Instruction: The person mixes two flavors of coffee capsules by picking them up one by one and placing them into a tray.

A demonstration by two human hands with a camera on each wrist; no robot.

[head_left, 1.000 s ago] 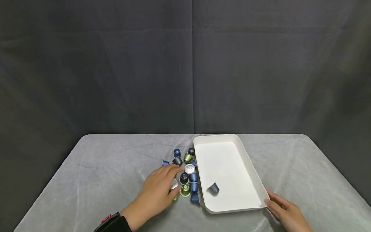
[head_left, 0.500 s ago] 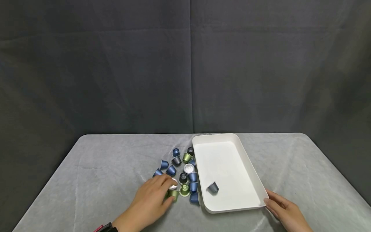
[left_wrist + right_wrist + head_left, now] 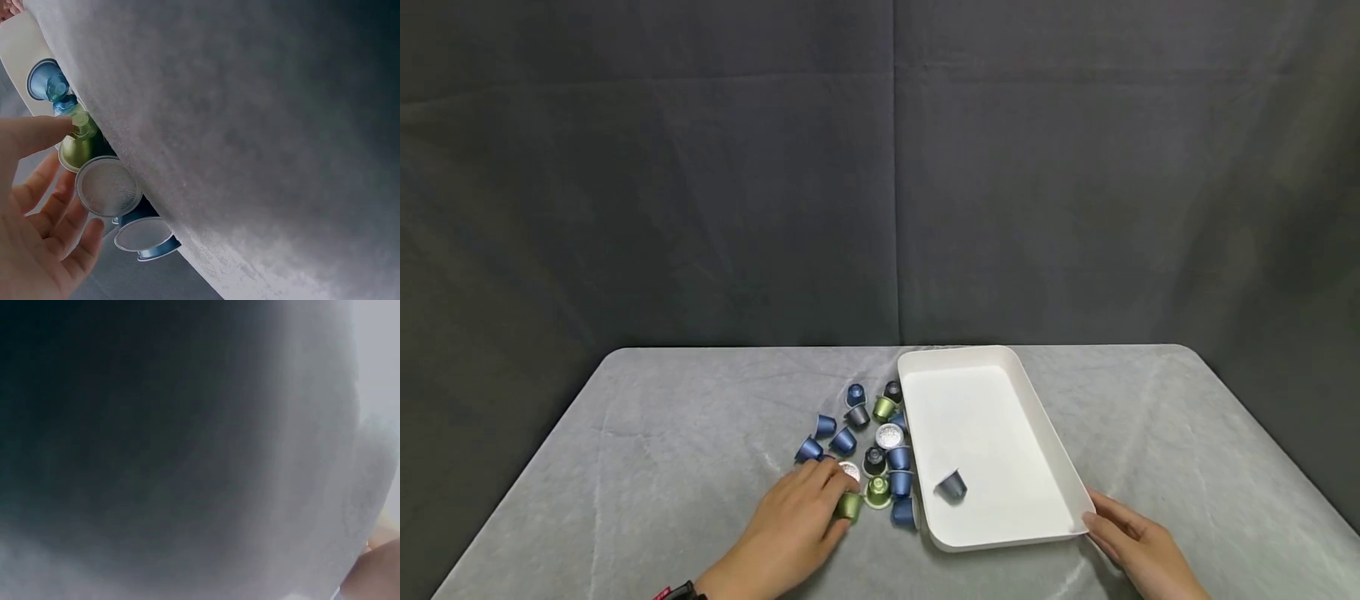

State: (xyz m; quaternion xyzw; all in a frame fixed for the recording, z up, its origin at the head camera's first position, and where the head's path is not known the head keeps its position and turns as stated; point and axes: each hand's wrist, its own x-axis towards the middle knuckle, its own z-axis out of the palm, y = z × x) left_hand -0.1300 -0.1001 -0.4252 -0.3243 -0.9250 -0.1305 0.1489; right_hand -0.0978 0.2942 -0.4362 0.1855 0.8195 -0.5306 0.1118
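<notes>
My left hand [image 3: 790, 523] pinches a green coffee capsule [image 3: 848, 507] between thumb and fingers at the near side of a loose group. In the left wrist view, the thumb lies on the narrow end of that green capsule [image 3: 78, 150], with fingertips by its rim. A silver-lidded capsule [image 3: 109, 187] sits right beside the fingers. My right hand [image 3: 1142, 546] grips the near right corner of a white tray [image 3: 992, 425], thumb at the rim. One dark grey capsule [image 3: 952, 487] lies on its side in the tray. The right wrist view is mostly dark blur.
Several blue, black and green capsules lie between the left hand and the tray, among them a blue capsule [image 3: 904, 513] against the tray's left wall and an upright green capsule [image 3: 877, 492]. A grey cloth covers the table [image 3: 685, 433]; a dark curtain [image 3: 700, 208] hangs behind it.
My left hand has drawn back toward the near left, uncovering blue capsules, and its thumb and fingers have come together on the green capsule. The right hand and tray have stayed put.
</notes>
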